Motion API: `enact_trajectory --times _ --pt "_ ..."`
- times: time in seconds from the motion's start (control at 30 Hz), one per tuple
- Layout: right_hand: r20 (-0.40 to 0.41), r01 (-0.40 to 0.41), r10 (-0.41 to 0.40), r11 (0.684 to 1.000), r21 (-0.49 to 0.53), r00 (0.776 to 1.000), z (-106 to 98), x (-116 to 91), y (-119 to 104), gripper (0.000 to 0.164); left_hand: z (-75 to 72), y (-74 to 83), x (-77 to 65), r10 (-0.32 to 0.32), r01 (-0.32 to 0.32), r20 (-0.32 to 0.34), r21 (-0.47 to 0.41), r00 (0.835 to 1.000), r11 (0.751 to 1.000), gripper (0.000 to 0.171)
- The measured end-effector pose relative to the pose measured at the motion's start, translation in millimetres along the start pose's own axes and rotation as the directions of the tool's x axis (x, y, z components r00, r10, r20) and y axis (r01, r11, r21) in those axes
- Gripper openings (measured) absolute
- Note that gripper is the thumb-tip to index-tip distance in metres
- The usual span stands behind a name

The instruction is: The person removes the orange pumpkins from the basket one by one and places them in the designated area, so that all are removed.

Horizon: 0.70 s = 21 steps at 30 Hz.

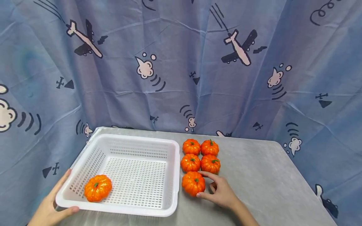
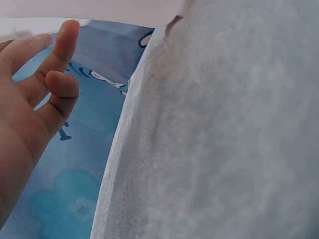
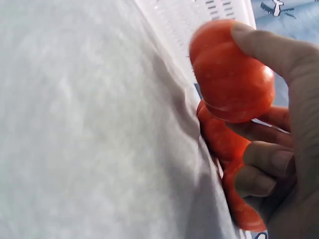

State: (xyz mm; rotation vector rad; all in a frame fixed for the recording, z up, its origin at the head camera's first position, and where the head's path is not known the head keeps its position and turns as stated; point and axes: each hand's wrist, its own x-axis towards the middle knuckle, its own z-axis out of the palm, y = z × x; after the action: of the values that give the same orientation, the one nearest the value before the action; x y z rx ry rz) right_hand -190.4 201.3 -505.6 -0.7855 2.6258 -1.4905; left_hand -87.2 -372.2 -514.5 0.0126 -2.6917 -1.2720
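My right hand [image 1: 219, 191] pinches a small orange toy pumpkin [image 1: 193, 184] with a green stem between thumb and fingers; whether it is off the table I cannot tell. In the right wrist view the pumpkin [image 3: 229, 74] lies between the thumb and the fingers, the other fingers curled below it. My left hand [image 1: 52, 201] holds the front left corner of a white plastic basket [image 1: 118, 211], thumb at the front rim and fingers along the left side. Inside the basket sits another pumpkin [image 1: 97, 188], at the front left.
Behind the held pumpkin, several more stand in two columns right of the basket, among them a front left pumpkin [image 1: 190, 163] and a back right one [image 1: 209, 147]. The grey table [image 1: 263, 182] extends to the right. A blue patterned curtain [image 1: 169, 78] hangs behind and at the sides.
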Motion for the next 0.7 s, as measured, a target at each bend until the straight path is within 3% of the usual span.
enact_trajectory --times 0.2,0.7 --pt "0.009 0.04 -0.04 0.999 -0.033 0.999 2 -2 10 0.065 0.9 0.5 -0.5 0.026 -0.026 -0.007 -0.021 1.0 0.999 0.123" --pt "-0.005 -0.031 0.031 0.999 -0.033 1.0 7 0 18 0.071 1.9 0.5 -0.7 0.056 -0.057 -0.026 -0.024 0.998 0.998 0.123"
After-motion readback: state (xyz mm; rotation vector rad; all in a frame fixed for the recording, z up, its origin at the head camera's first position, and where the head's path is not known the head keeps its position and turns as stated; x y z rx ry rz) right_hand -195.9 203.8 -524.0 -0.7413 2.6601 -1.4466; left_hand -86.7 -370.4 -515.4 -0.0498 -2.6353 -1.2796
